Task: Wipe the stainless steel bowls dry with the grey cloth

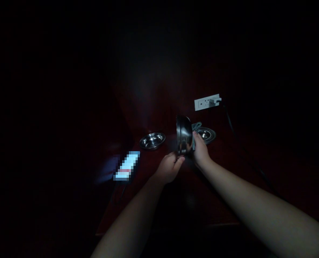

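In a very dark scene, a shiny steel bowl [184, 134] is held up on its edge above a dark reddish table [224, 200]. My left hand [169, 167] grips its lower rim. My right hand [200, 149] presses a greenish cloth [195, 126] against the bowl's right side. The cloth is mostly hidden behind the bowl and my fingers.
Two more steel dishes lie on the table: one [152, 140] to the left, one [208, 134] behind my right hand. A lit phone screen [127, 166] glows at the left. A white power strip [206, 102] with a plug and dark cable [231, 123] sits farther back.
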Motion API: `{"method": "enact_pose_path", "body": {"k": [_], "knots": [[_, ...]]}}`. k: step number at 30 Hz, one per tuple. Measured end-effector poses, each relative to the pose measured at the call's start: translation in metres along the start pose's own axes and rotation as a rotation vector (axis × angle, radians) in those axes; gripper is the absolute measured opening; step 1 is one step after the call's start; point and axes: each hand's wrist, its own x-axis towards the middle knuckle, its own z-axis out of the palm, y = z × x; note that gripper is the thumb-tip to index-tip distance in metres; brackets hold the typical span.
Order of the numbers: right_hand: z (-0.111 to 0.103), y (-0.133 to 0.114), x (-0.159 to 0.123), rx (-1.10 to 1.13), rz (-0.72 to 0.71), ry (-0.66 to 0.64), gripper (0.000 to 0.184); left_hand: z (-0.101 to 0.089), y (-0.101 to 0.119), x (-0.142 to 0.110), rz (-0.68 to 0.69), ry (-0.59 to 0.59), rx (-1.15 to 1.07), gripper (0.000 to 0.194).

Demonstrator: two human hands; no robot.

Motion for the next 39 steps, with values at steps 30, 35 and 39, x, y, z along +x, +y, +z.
{"method": "enact_pose_path", "body": {"k": [30, 35, 39], "knots": [[0.0039, -0.004, -0.0065, 0.025, 0.056, -0.033, 0.032, 0.0016, 0.003, -0.0007, -0.077, 0.001, -0.134, 0.034], [0.003, -0.0013, -0.0055, 0.043, 0.039, -0.056, 0.031, 0.0006, 0.0049, -0.0013, -0.09, -0.005, -0.131, 0.035], [0.0029, -0.0019, -0.0051, 0.043, 0.048, -0.065, 0.031, 0.0, 0.005, -0.0009, -0.083, -0.012, -0.126, 0.035]]}}
